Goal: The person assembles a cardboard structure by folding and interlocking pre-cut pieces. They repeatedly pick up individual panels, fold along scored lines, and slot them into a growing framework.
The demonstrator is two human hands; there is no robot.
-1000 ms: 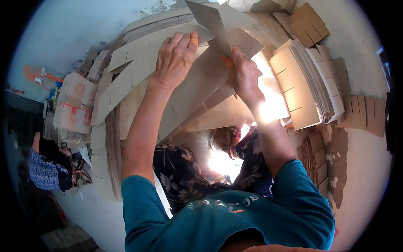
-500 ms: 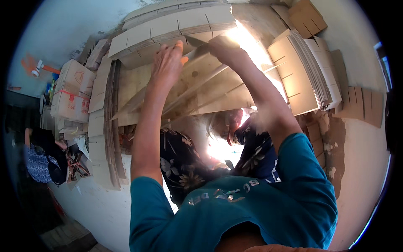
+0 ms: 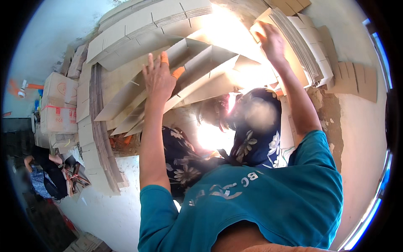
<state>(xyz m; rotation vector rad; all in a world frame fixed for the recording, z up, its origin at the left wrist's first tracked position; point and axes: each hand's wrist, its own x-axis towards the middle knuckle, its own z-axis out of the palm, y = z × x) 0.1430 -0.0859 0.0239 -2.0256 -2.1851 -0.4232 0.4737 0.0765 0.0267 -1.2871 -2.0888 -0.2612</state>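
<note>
Grid [image 3: 196, 66] under left hand [image 3: 159, 80]; stack [image 3: 296, 47] at right hand [image 3: 272, 44].
Left fingers spread, gripping nothing, apparently steadying grid; right fingers curled, hold unclear, at stack seemingly placed within reach.

Matt cardboard partition [image 3: 200, 63], cloth shirt [image 3: 256, 206], rough wall patch [image 3: 331, 117]
</note>
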